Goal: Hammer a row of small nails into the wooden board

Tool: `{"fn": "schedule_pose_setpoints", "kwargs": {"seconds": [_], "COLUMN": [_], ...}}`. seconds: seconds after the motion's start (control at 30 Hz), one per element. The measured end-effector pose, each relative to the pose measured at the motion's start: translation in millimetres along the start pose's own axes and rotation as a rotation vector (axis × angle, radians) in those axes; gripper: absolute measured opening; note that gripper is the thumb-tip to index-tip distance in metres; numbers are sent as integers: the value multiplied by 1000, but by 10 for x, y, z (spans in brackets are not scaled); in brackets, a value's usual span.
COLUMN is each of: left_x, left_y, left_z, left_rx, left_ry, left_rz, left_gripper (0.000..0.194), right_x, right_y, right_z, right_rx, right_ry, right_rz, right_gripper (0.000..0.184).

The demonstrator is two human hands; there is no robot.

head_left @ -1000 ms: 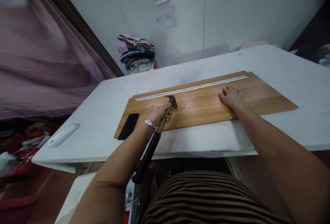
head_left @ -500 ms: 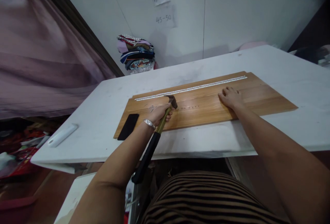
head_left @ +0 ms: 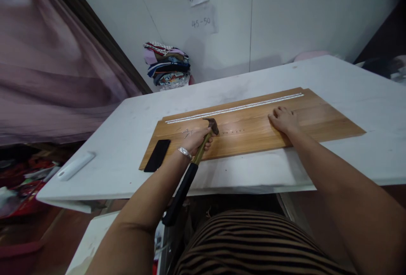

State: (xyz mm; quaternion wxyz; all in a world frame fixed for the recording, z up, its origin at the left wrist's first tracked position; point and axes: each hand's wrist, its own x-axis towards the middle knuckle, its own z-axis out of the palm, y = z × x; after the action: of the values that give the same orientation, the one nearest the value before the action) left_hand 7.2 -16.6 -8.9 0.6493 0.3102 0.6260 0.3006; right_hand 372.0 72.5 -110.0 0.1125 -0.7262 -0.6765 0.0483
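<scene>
My left hand (head_left: 200, 139) is wrapped round a claw hammer (head_left: 199, 154), gripping it high up near the rusty head. The black end of the handle hangs out over the table's front edge. Beneath the hammer lies a wood-grain board (head_left: 253, 121). A row of several small nails (head_left: 234, 131) stands in the board, just right of the hammer head. Loose nails (head_left: 187, 132) lie left of the head. My right hand (head_left: 283, 120) rests on the board farther right, its fingers bent and slightly apart, with nothing seen in it.
A white ruler-like strip (head_left: 234, 108) runs along the board's far side. A black phone (head_left: 157, 156) lies on its left end. The white table (head_left: 104, 140) also bears a white elongated object (head_left: 76, 166). Folded cloths (head_left: 168, 66) are stacked behind the table, by the wall.
The hammer head and my left hand have shifted very slightly down and right. My right hand stays in place on the board.
</scene>
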Motion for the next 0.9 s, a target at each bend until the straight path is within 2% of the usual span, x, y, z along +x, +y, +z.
{"fn": "schedule_pose_setpoints", "kwargs": {"seconds": [0.27,0.6,0.9], "left_x": [-90,-25,-73], "left_y": [92,14,85], "left_z": [27,4,29], "left_rx": [-7,9,-3], "left_ry": [8,3,8], "left_rz": [-14,4,7], "left_gripper": [37,39,39], "right_x": [3,16,-9], "right_y": [13,16,-7], "right_z": [16,33,-4], "right_rx": [3,7,-15], "right_ry": [-2,15,-7], "right_rz": [-6,-7,7], "right_gripper": [48,47,47]}}
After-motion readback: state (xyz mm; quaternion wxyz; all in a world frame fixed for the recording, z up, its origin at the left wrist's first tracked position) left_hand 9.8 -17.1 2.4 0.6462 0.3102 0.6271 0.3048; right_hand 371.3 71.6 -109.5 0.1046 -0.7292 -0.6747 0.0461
